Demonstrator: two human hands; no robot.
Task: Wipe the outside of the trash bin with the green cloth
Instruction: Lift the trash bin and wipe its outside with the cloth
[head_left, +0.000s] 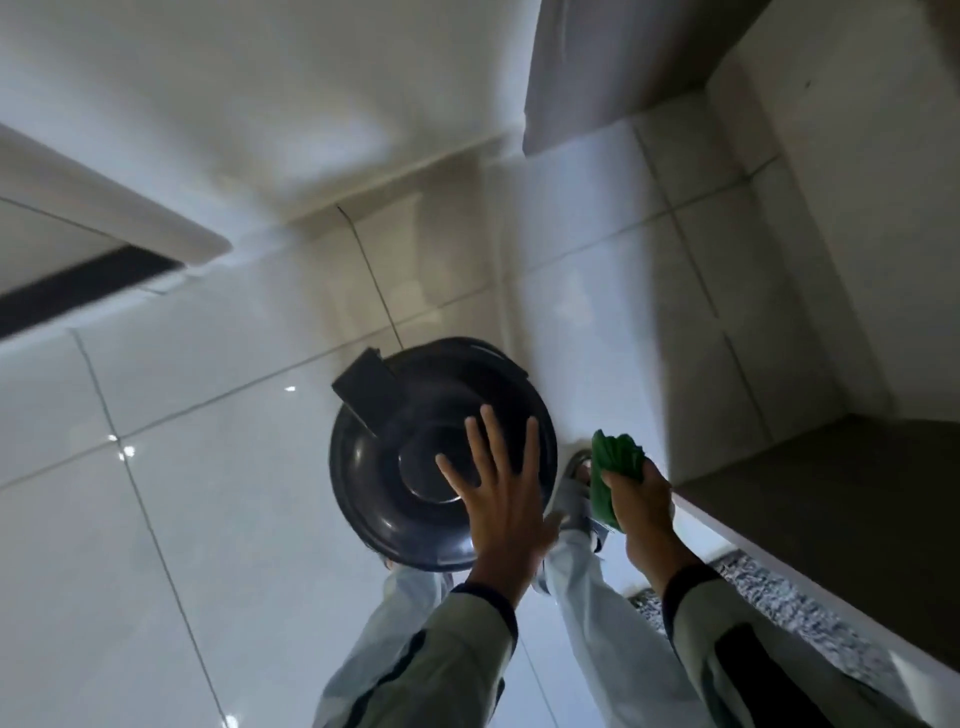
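A round black trash bin (395, 457) with a domed lid and a pedal stands on the floor straight below me, seen from above. My left hand (501, 499) hovers over the right side of its lid with the fingers spread and nothing in it. Whether it touches the lid I cannot tell. To the right of the bin, my right hand (647, 512) is closed around a bunched green cloth (613, 467). The cloth is held clear of the bin, above my right foot.
Glossy white floor tiles (208, 467) surround the bin. A dark-topped counter with a speckled edge (810, 525) runs along the right. A white cabinet with a dark gap (88, 280) is at the left. My legs and sandalled foot (576, 499) stand beside the bin.
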